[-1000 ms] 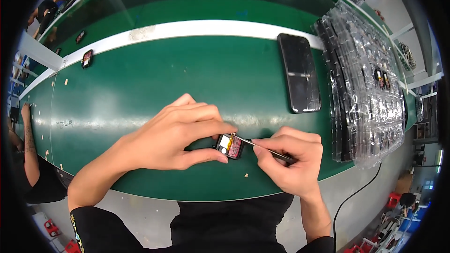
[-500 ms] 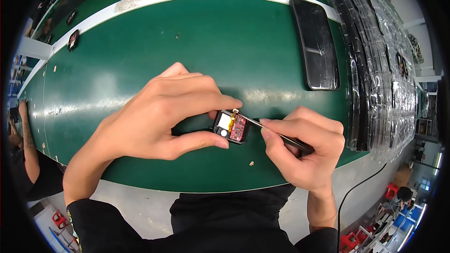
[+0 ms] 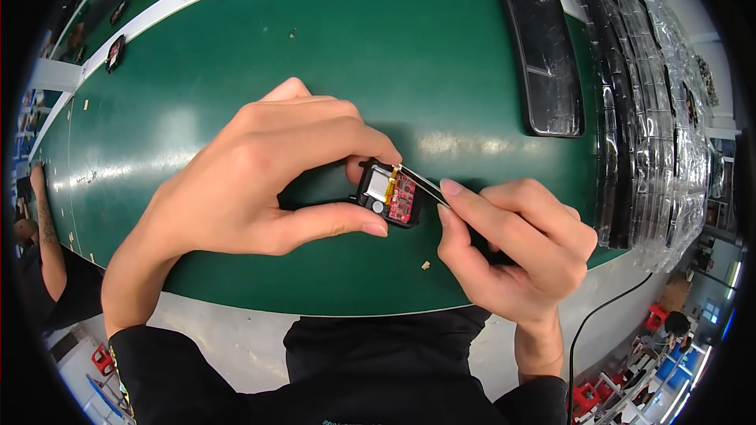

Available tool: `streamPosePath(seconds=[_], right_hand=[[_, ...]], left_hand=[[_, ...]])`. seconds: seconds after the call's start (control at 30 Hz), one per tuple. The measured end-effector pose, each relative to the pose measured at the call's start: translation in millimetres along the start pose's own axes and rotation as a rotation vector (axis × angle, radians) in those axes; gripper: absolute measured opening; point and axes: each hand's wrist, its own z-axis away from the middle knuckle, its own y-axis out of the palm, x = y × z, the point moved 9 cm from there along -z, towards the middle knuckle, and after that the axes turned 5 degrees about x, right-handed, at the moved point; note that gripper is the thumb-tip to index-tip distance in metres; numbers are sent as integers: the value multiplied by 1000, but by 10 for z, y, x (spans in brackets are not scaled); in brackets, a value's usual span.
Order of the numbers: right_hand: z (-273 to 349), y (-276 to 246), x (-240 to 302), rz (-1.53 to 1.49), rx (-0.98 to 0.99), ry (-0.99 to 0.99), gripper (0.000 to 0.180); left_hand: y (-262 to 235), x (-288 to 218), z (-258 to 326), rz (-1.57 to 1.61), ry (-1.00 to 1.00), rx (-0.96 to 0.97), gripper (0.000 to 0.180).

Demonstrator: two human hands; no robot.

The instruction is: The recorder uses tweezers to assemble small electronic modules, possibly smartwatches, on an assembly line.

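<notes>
Between the thumb and fingers of my left hand [image 3: 268, 173] sits a small open electronic device [image 3: 391, 193] in a black case. Inside it a silver battery with yellow tape lies beside a red circuit board [image 3: 403, 197]. My right hand [image 3: 520, 244] pinches a pair of metal tweezers [image 3: 425, 185] from the right. The tweezers' tips reach the top edge of the device, close to my left index fingertip. Whether they grip a part there is too small to tell.
A black phone-like slab [image 3: 543, 55] lies at the back right, beside tall stacks of clear plastic trays [image 3: 650, 110]. Another small device [image 3: 115, 53] rests at the far left. A tiny tan scrap [image 3: 425, 265] is near the front edge. Another person's arm [image 3: 49, 240] shows at left.
The tweezers' two arms now show apart, and my right hand has shifted slightly right. The device and my left hand sit a little higher in view, as the whole view has shifted.
</notes>
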Motion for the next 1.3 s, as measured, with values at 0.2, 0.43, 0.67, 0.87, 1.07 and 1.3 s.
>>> streamPosePath(seconds=[0.2, 0.43, 0.67, 0.87, 1.07, 1.3], right_hand=[[0, 31, 10, 8, -9, -19, 34], [-7, 11, -37, -69, 12, 28, 31], [-1, 16, -179, -244, 72, 153, 23], [20, 54, -224, -262, 78, 179, 21], [19, 58, -220, -246, 95, 206, 19], [6, 69, -211, -249, 107, 212, 19]], left_hand=[[8, 14, 3, 3, -4, 5, 55], [-29, 69, 8, 32, 25, 30, 58], [-26, 102, 13, 78, 42, 71, 60], [7, 93, 20, 53, 58, 63, 58], [17, 33, -3, 31, 87, 56, 53], [22, -13, 6, -21, 119, 51, 51]])
